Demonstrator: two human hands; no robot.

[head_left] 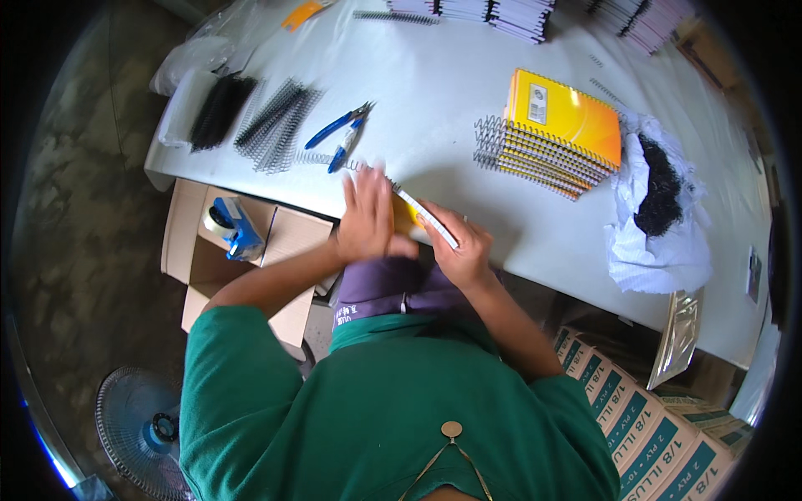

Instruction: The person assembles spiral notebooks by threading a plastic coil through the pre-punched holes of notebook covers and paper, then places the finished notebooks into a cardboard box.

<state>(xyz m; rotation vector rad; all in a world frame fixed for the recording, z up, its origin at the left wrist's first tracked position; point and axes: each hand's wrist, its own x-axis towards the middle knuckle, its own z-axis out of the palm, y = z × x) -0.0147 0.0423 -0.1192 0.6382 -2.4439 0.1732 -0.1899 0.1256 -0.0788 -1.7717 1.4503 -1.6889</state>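
A yellow notebook (407, 215) stands on edge at the table's near edge, its white page edges facing up. My right hand (461, 247) is closed around its near end. My left hand (365, 215), smeared by motion, has its fingers stretched out flat along the notebook's left side. Whether the palm touches it, I cannot tell. From the notebook's far end a thin spiral coil (322, 158) runs left over the table. Blue-handled cutting pliers (341, 134) lie with jaws parted just beyond my left hand.
Coil bundles (278, 123) lie at the left. A stack of yellow spiral notebooks (564, 125) stands at the right, beside white wrapping (660, 259) holding black clippings (658, 188). An open carton (188, 225) with a blue tape dispenser (238, 230) is at the lower left, above a fan (138, 426).
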